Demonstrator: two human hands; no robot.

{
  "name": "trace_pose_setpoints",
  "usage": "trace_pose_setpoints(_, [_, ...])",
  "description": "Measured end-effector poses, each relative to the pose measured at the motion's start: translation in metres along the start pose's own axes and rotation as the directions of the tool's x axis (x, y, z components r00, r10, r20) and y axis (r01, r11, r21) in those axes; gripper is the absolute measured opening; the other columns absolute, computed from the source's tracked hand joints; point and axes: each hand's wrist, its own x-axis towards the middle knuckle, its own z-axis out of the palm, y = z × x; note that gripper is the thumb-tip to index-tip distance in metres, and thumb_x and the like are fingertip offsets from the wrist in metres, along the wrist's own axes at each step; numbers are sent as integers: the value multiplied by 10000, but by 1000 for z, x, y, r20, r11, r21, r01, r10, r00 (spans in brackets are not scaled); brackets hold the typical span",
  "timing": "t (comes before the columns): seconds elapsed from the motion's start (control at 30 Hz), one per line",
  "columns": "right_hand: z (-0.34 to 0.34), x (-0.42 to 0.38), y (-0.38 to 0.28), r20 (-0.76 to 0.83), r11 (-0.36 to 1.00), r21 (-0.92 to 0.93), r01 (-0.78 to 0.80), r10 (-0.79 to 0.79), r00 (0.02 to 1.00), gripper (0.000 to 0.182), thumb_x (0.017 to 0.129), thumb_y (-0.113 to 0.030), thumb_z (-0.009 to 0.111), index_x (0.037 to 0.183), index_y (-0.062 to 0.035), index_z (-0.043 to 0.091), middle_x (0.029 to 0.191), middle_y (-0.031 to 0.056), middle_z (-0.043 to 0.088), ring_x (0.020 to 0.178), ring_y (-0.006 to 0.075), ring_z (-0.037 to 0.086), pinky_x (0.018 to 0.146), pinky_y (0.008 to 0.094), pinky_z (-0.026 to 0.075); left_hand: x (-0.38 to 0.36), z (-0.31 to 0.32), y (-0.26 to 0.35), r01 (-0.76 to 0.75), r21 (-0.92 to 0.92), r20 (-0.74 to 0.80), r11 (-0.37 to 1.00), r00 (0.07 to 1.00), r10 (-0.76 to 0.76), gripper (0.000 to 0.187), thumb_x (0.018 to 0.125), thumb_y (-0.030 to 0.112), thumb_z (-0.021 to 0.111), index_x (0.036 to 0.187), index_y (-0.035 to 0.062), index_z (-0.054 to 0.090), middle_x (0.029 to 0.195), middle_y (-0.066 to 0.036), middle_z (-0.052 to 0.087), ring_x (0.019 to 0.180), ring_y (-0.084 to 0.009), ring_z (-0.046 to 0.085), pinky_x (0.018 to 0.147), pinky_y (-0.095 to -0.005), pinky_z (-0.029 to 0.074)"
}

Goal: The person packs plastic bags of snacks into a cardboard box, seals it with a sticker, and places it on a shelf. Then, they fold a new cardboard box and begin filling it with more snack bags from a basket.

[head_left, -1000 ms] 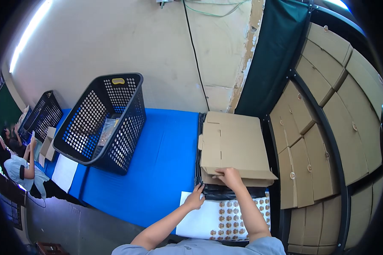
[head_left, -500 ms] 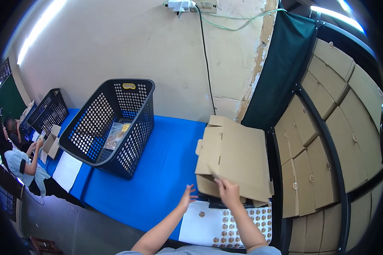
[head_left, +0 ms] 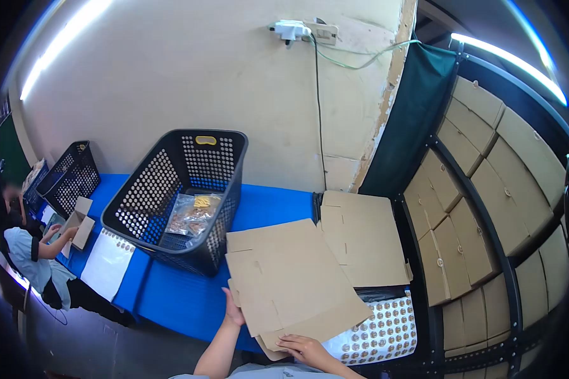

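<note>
Bench: blue table (head_left: 189, 297) along a beige wall; I use the big black basket (head_left: 183, 196) as reference.
Held item: one flat cardboard blank (head_left: 291, 281), right of the basket, tilted over the table edge.
Left hand (head_left: 232, 311): gripping the blank's left edge, thumb on top.
Right hand (head_left: 303, 346): fingers curled on the blank's near bottom edge, holding it.
Stack: more flat blanks (head_left: 367, 243) further right of the basket, on black plastic.
Sticker sheet (head_left: 379, 328): right of the basket, near edge, partly covered by the held blank.
Basket contents: one clear bag of small items (head_left: 189, 215).
Baskets: two; second basket (head_left: 69, 177) to the left.
Co-worker: one person (head_left: 25, 246) left of the basket, holding a small box (head_left: 77, 221).
Shelves: folded boxes (head_left: 487, 189) far right.
</note>
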Motion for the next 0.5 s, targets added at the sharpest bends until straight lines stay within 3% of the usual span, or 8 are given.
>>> trace_pose_setpoints(0.03, [8,5,-2,-4,1000,-2,6,-6,1000,270,846,-99,621,1112,-112,666,1157,78,645,1096,241,598,932,364,487,3,-15,8,-2,4,6,1000,1000,2,646,914,531,502,1378,90,419,1326,-112,523,1197,-290,525,990,-435,448])
trace_pose_setpoints(0.1, [27,9,-3,-38,996,-90,6,-9,999,243,866,-114,607,1101,-104,667,1147,80,648,1085,261,597,939,376,471,4,-53,21,294,564,-234,772,953,-193,579,901,308,624,1364,31,412,1309,-130,530,1189,-285,531,996,-415,444])
trace_pose_setpoints(0.13, [28,13,-15,-43,994,-106,-36,32,999,230,865,-116,608,1086,-94,668,1137,97,649,1079,281,593,950,382,455,3,-35,29,350,528,-296,774,930,-218,524,867,151,661,1326,14,451,1285,-134,547,1192,-267,527,1002,-401,432])
trace_pose_setpoints(0.23, [48,21,-29,-107,996,-12,-88,87,990,203,865,-108,602,1050,-82,679,1114,97,659,1080,273,595,966,382,443,-8,3,51,377,629,-251,680,926,-281,522,874,181,657,1327,21,453,1288,-130,545,1191,-265,527,1001,-397,431])
trace_pose_setpoints(0.3, [63,16,-28,-51,993,28,-115,116,992,377,827,-170,663,1193,-96,609,1253,188,565,1172,357,526,1010,425,403,-14,32,58,321,706,-151,632,939,-307,520,900,224,632,1338,16,442,1294,-129,540,1182,-247,528,1006,-386,421])
trace_pose_setpoints(0.37, [68,14,-55,-113,925,-247,-288,268,957,681,776,-259,719,1382,-142,430,1416,304,329,1293,442,371,1056,459,342,-28,74,59,163,855,-14,493,956,-292,553,931,284,593,1367,2,405,1310,-134,525,1181,-237,515,1003,-362,406])
trace_pose_setpoints(0.4, [73,11,-52,-82,914,-310,-264,251,965,969,719,-311,776,1482,-133,204,1465,366,112,1350,500,221,1087,470,290,-37,92,58,166,857,-13,488,953,-302,553,931,284,593,1367,2,405,1310,-134,525,1181,-237,515,1003,-362,406])
trace_pose_setpoints(0.5, [70,2,-58,-314,902,-124,-413,359,879,992,742,-313,773,1490,-106,155,1482,337,125,1387,433,195,1104,466,255,-69,145,72,-83,926,192,368,943,-271,539,972,281,521,1388,-23,362,1333,-160,502,1197,-225,492,994,-334,396])
